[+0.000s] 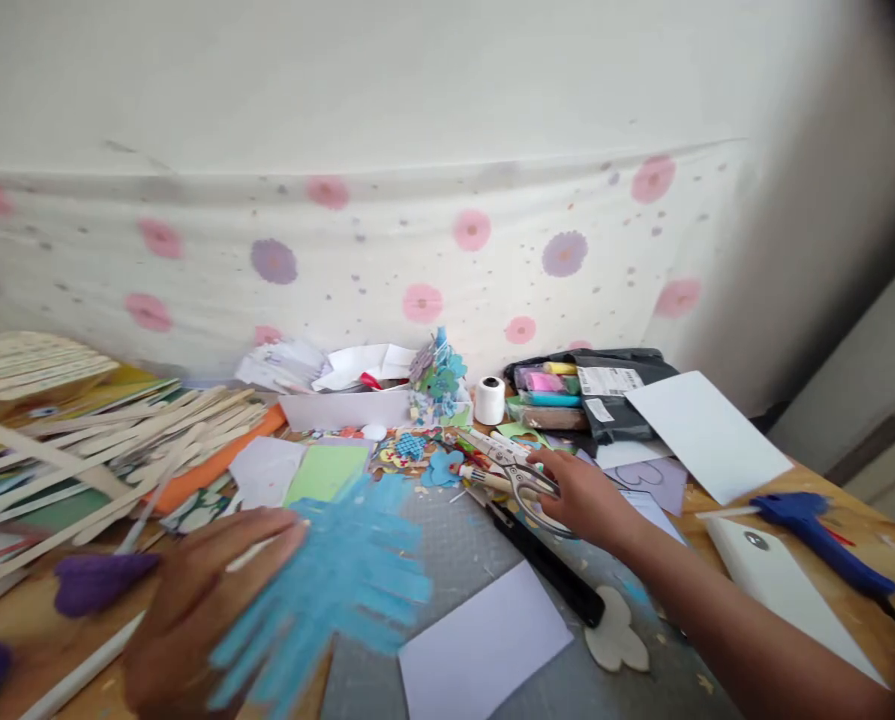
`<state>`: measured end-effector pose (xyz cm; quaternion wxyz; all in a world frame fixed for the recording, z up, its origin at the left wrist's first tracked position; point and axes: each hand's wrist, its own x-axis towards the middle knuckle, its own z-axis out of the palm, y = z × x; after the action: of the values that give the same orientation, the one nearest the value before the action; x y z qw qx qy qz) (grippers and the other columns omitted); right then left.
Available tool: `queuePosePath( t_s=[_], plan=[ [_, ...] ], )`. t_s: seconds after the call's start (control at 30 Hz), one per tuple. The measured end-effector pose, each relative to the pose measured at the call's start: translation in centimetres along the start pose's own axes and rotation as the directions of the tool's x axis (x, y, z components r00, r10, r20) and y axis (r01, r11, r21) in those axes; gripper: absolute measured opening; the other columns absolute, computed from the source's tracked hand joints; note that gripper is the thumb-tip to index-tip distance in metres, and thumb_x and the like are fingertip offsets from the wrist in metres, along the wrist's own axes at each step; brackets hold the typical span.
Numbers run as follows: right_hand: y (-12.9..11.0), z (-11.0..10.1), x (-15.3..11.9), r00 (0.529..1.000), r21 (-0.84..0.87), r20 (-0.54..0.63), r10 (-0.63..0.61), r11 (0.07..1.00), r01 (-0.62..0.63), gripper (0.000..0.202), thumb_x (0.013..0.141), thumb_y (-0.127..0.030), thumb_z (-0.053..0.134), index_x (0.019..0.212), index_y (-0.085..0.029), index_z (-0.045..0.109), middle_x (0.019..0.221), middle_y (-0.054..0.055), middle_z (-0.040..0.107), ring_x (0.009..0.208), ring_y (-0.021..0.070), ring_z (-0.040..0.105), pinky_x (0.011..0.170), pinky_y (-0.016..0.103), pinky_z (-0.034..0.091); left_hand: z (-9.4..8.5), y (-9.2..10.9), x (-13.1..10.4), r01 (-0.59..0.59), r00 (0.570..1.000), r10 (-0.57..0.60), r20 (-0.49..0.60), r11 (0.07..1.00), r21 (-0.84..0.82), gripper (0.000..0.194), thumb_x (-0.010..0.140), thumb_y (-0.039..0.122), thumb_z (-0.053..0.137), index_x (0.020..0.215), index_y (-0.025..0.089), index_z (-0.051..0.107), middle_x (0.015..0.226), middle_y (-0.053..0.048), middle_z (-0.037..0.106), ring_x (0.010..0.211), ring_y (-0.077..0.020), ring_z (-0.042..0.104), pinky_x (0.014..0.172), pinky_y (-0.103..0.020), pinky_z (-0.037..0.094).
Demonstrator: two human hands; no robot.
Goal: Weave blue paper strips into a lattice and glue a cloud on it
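My left hand (214, 600) is closed on a piece of blue fringed paper (342, 590), which is somewhat blurred, its cut strips spreading to both sides. A short pale stick-like piece shows between the fingers of that hand. Farther right, my right hand (586, 495) has its fingers at the handles of a pair of scissors (518, 475), whose blades point away to the left. Just in front of the scissors lies a black cutter knife (544, 560). A light purple paper rectangle (484, 640) rests on the grey cutting mat (447, 540).
Wooden sticks (154, 430) pile up at left, near a purple shape (102, 580). Behind the mat stand a white box (349, 410), a thread spool (490, 400) and a black plastic bag (619, 400). A blue glue gun (829, 540) lies at right beside a white object (784, 590).
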<state>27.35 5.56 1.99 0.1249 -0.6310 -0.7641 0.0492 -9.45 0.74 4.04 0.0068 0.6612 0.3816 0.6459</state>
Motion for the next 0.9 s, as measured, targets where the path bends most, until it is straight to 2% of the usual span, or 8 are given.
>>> queuePosePath(
  t_s=[0.07,0.17,0.3,0.5,0.7,0.77,0.83,0.9],
  plan=[
    [-0.5,0.8,0.9,0.998,-0.001,0.022,-0.057,0.998,0.058,0.048,0.074,-0.011,0.057,0.122,-0.016,0.058,0.112,0.014,0.066,0.093,0.0256,0.065,0.078,0.029,0.044,-1.1,0.7,0.3,-0.507,0.847,0.455,0.274,0.847,0.159,0.020,0.083,0.024,0.064,0.100,0.027,0.074,0.098,-0.004,0.075,0.092,-0.0228,0.067,0.081,-0.034,0.054],
    [-1.1,2.0,2.2,0.993,0.000,0.038,-0.114,0.993,0.114,0.048,0.075,-0.008,0.055,0.122,-0.015,0.059,0.117,0.016,0.065,0.098,0.0267,0.064,0.081,0.030,0.043,-1.7,1.3,0.5,-0.670,0.721,0.567,0.398,0.716,0.195,0.025,0.088,0.012,0.056,0.107,0.020,0.070,0.098,-0.008,0.074,0.098,-0.0229,0.066,0.084,-0.036,0.056],
    [-1.5,2.5,3.1,0.990,0.002,0.035,-0.138,0.990,0.138,0.045,0.076,-0.008,0.054,0.120,-0.014,0.060,0.116,0.015,0.066,0.100,0.0268,0.063,0.081,0.029,0.043,-1.7,1.3,-0.2,-0.631,0.757,0.531,0.380,0.744,0.218,0.027,0.088,0.011,0.056,0.109,0.021,0.070,0.101,-0.009,0.075,0.099,-0.0238,0.067,0.086,-0.037,0.056],
    [-1.9,2.4,3.3,0.992,0.004,0.012,-0.124,0.992,0.124,0.035,0.078,-0.012,0.054,0.111,-0.015,0.064,0.108,0.013,0.068,0.095,0.0257,0.063,0.078,0.029,0.043,-1.5,1.9,-1.4,-0.259,0.937,0.213,0.277,0.956,0.140,0.023,0.076,0.028,0.072,0.099,0.033,0.077,0.095,-0.006,0.077,0.088,-0.0277,0.071,0.081,-0.037,0.056],
    [-2.1,1.8,3.0,0.989,0.064,-0.041,-0.143,0.987,0.146,0.028,0.081,-0.016,0.056,0.106,-0.013,0.067,0.107,0.016,0.067,0.101,0.0305,0.060,0.089,0.039,0.043,-2.2,2.0,-3.3,0.087,0.995,-0.074,-0.066,0.971,0.224,0.017,0.081,0.029,0.066,0.094,0.032,0.078,0.082,-0.003,0.076,0.076,-0.0229,0.068,0.081,-0.035,0.053],
    [-3.3,1.3,2.1,0.983,0.118,-0.086,-0.165,0.978,0.174,0.026,0.086,-0.020,0.053,0.107,-0.016,0.067,0.114,0.014,0.065,0.108,0.0283,0.057,0.095,0.039,0.041,-2.7,1.9,-3.8,0.004,0.996,0.018,-0.084,0.969,0.248,0.017,0.082,0.033,0.064,0.093,0.033,0.078,0.088,-0.003,0.076,0.081,-0.0242,0.068,0.083,-0.036,0.052],
    [-5.3,0.9,0.5,0.978,0.246,-0.102,-0.183,0.948,0.203,0.026,0.091,-0.028,0.047,0.106,-0.018,0.066,0.111,0.010,0.067,0.105,0.0233,0.059,0.093,0.035,0.043,-3.1,2.0,-3.9,-0.235,0.971,0.211,0.116,0.936,0.264,0.025,0.081,0.030,0.065,0.103,0.035,0.075,0.097,-0.005,0.077,0.089,-0.0262,0.069,0.084,-0.036,0.052],
    [-7.8,0.8,-1.3,0.981,0.725,0.038,-0.190,0.681,0.104,0.030,0.091,-0.041,0.049,0.100,-0.019,0.067,0.098,0.009,0.070,0.093,0.0234,0.064,0.084,0.036,0.049,-3.3,2.4,-3.6,-0.413,0.894,0.337,0.295,0.876,0.249,0.039,0.078,0.022,0.066,0.115,0.035,0.069,0.102,-0.006,0.076,0.092,-0.0273,0.069,0.083,-0.037,0.054]
  ],
)
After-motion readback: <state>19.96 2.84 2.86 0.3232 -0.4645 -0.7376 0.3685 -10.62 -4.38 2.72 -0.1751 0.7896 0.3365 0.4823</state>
